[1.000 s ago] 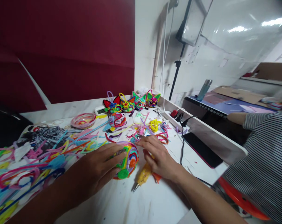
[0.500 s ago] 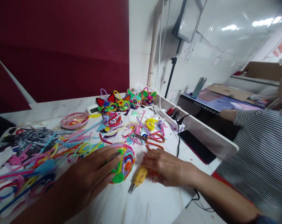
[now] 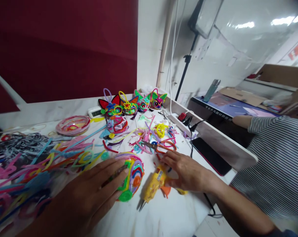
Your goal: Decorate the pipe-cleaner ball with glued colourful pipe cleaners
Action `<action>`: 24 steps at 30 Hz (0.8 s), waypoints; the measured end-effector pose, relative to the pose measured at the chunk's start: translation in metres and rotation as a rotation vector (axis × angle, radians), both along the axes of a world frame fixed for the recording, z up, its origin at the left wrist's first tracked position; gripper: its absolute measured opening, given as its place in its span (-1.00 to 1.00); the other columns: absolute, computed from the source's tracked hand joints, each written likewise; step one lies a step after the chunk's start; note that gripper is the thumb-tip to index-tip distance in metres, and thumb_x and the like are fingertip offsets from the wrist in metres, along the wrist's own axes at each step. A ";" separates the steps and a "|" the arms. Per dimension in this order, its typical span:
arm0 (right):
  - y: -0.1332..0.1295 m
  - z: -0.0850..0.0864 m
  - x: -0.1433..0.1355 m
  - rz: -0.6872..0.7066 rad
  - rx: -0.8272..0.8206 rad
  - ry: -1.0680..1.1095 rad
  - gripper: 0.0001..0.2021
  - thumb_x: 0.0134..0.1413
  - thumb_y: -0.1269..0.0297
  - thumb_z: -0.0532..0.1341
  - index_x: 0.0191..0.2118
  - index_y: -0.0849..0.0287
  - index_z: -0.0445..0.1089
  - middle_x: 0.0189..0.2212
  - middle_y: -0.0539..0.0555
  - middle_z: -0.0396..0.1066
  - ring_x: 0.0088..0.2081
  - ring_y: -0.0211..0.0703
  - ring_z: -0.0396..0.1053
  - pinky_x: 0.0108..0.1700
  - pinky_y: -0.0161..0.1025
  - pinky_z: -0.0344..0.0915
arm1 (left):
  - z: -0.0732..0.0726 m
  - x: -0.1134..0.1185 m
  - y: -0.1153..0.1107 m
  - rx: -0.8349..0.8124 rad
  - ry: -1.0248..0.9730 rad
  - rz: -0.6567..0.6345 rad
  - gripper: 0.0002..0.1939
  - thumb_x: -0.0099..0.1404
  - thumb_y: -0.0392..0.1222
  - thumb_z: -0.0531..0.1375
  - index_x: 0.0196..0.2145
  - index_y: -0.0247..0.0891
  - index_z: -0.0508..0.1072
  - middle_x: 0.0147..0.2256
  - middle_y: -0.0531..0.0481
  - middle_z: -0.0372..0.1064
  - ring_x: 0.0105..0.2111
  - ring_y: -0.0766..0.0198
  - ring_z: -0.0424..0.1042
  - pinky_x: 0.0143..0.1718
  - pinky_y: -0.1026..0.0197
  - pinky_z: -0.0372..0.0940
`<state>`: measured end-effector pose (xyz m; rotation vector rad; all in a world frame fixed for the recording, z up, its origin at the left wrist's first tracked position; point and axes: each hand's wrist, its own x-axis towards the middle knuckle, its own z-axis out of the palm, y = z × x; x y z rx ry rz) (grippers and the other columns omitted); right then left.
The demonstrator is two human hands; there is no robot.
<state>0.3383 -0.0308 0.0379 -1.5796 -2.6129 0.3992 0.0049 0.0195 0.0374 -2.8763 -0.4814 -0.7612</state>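
Observation:
My left hand (image 3: 99, 184) holds a round, colourful pipe-cleaner piece (image 3: 136, 174) against the white table, with a thin dark item between its fingers. That piece has green, purple and orange coils on its right side. Just right of it lies a yellow glue gun (image 3: 154, 186), its metal tip pointing down-left toward me. My right hand (image 3: 183, 171) is at the glue gun's right side, fingers apart and not wrapped round it. An orange piece (image 3: 165, 191) shows beneath that hand. Orange-handled scissors (image 3: 161, 146) lie beyond it.
Pipe cleaners (image 3: 42, 174) cover the left. Several finished cat-like heads (image 3: 144, 102) stand at the back. A phone (image 3: 210, 156), power strip (image 3: 182, 122) and raised table edge (image 3: 228, 143) are at right. A person in a striped top (image 3: 274, 164) is beyond.
My right hand has opened and slid off the glue gun toward the right, uncovering more of its yellow body. My left hand still holds the round piece. The view has shifted slightly.

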 end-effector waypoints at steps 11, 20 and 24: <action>-0.012 -0.007 -0.001 -0.071 -0.239 0.138 -0.88 0.14 0.32 0.27 -0.33 0.14 0.30 -0.36 0.02 0.40 -0.40 -0.22 0.28 -0.35 -0.29 0.13 | 0.000 -0.001 -0.004 -0.125 -0.004 0.032 -0.38 0.46 -0.26 0.05 0.42 0.07 0.13 0.31 0.06 0.32 0.24 0.16 0.40 0.29 0.19 0.28; -0.016 -0.007 0.017 -0.250 -0.561 0.574 -0.85 0.21 0.24 0.26 -0.21 0.20 0.37 -0.45 -0.08 0.25 -0.45 -0.33 0.15 -0.44 -0.38 0.10 | 0.008 0.002 -0.007 -0.062 0.059 0.029 -0.52 0.46 -0.37 0.05 0.29 -0.18 0.32 0.35 0.01 0.24 0.38 0.26 0.16 0.42 0.25 0.03; -0.019 -0.001 0.028 -0.260 -0.639 0.879 -0.62 0.24 -0.06 0.28 -0.14 0.21 0.39 -0.39 -0.01 0.32 -0.42 -0.31 0.24 -0.42 -0.39 0.18 | 0.011 0.005 -0.008 -0.045 0.052 0.024 -0.52 0.46 -0.36 0.06 0.29 -0.19 0.31 0.31 -0.04 0.30 0.36 0.20 0.19 0.41 0.20 0.09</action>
